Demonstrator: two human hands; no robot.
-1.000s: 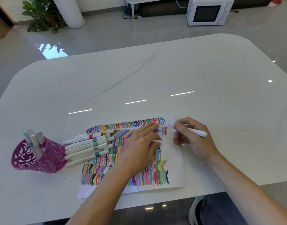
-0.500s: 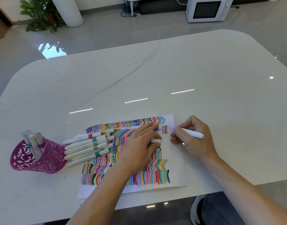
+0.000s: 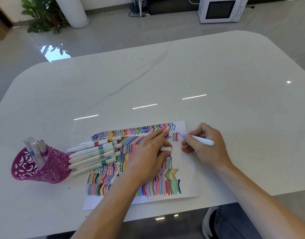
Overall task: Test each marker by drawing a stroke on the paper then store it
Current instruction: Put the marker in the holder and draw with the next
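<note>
marker [image 3: 202, 141] pinched in right hand [image 3: 206, 147], lilac tip on paper [image 3: 188, 178] top-right, barrel trailing right; cap [image 3: 165, 148] pinched at thumb of left hand [image 3: 146, 156], fingers flat on paper, just left of tip; pink cup [image 3: 50, 169] well apart at table [image 3: 217, 75] far left, left hand's side.

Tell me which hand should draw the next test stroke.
Right. The right hand grips the uncapped marker, its tip at the paper beside the last strokes; the left hand rests on the paper, pinching the cap.
</note>
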